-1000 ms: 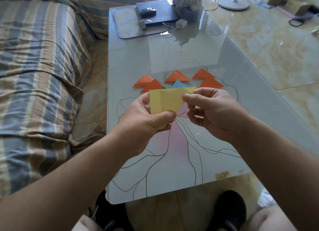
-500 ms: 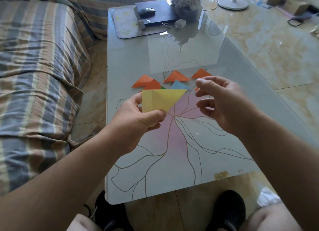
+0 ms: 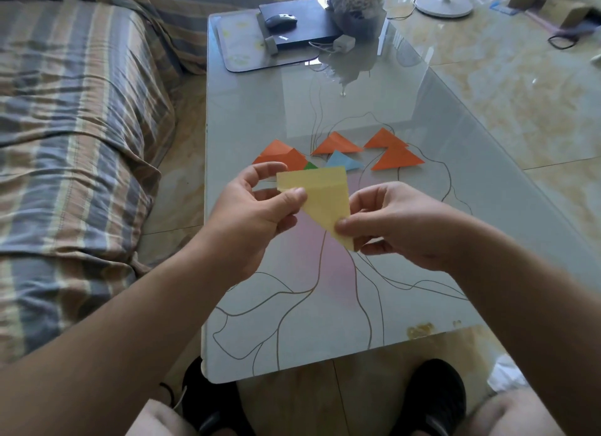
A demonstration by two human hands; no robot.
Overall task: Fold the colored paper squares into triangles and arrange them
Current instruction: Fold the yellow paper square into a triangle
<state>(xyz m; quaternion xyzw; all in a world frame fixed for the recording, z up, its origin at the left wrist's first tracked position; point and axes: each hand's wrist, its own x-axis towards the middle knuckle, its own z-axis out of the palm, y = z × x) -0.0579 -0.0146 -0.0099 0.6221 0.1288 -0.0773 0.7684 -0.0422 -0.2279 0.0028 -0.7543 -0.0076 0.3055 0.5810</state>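
Beside a striped sofa, glossy table bears orange triangles

Bare forearms; black shoes

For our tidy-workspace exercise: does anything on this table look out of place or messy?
Yes: a yellowish stain marks the glass table near its front edge. The folded triangles behind the hands lie in a loose, uneven cluster.

yellow paper, orange triangles, blue triangle, striped sofa
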